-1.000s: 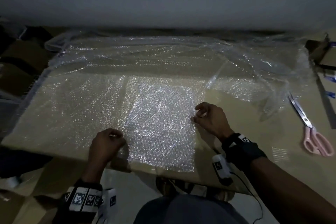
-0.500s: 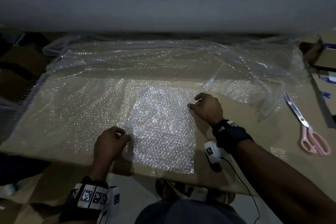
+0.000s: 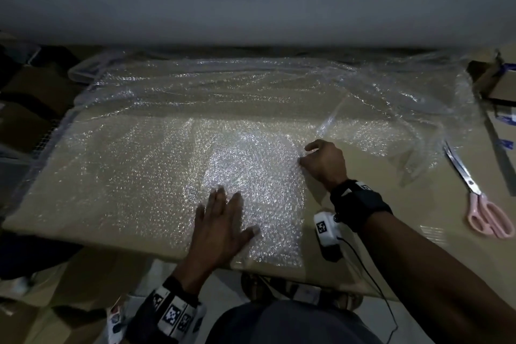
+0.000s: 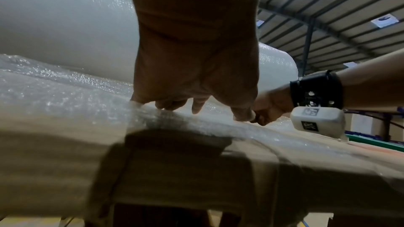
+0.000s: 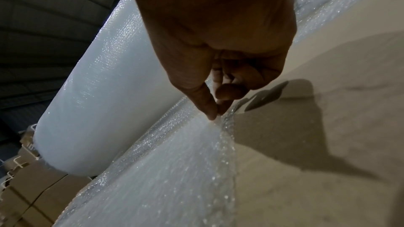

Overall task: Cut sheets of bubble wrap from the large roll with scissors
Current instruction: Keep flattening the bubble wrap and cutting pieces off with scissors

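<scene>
Left hand (image 3: 220,227), which pinched the near edge half a second ago, now lies flat with fingers released on the folded clear bubble-wrap sheet (image 3: 259,176) at 6 o'clock on the tan cardboard table (image 3: 377,232); right hand (image 3: 325,160) pinches its right edge; pink-handled steel scissors (image 3: 474,201) idle at 3 o'clock: smoothing, judged, precedes further cutting

The head camera looked steeply down over the desk (image 3: 391,232) from above. Each wrist camera sat low and close behind its hand, facing the bubble wrap roll (image 4: 65,32), which both wrist views shared.
</scene>
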Tool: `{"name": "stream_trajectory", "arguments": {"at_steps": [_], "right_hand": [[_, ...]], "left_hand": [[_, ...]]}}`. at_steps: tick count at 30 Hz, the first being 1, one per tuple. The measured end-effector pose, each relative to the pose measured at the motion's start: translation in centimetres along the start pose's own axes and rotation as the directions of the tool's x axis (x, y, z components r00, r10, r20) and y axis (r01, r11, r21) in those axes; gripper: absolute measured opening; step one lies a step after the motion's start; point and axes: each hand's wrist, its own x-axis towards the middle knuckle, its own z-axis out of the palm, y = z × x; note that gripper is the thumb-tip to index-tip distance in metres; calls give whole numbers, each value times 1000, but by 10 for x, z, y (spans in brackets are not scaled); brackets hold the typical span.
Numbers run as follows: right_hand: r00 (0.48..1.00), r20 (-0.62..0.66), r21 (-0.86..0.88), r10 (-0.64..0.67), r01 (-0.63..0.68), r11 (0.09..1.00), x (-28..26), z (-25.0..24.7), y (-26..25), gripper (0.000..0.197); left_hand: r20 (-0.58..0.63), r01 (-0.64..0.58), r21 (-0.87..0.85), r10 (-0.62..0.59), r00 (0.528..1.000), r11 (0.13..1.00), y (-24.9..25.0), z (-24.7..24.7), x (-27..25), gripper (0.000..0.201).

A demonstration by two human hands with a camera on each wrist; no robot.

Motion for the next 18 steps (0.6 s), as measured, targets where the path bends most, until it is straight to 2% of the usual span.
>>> {"name": "stream_trajectory", "arguments": {"at_steps": [3,8,15,18], "right_hand": [[1000,-1,2,-3,3,1000,2,1,2,36],[1000,-15,-4,-7,7,1000,4,-1,4,36],[1000,1,-25,-6,6,1000,1,-3,5,29],[1000,-1,-34,-31,31,999,-3,-5,5,27]], "left_hand": [[40,-16,84,13,999,996,2,8,-1,105],[53,-7,112,1,999,994,0,7,3,101],[84,-5,106,-4,996,994,-2,-5,10,117],[103,2,93,-12,995,996,-2,-7,10,116]]}}
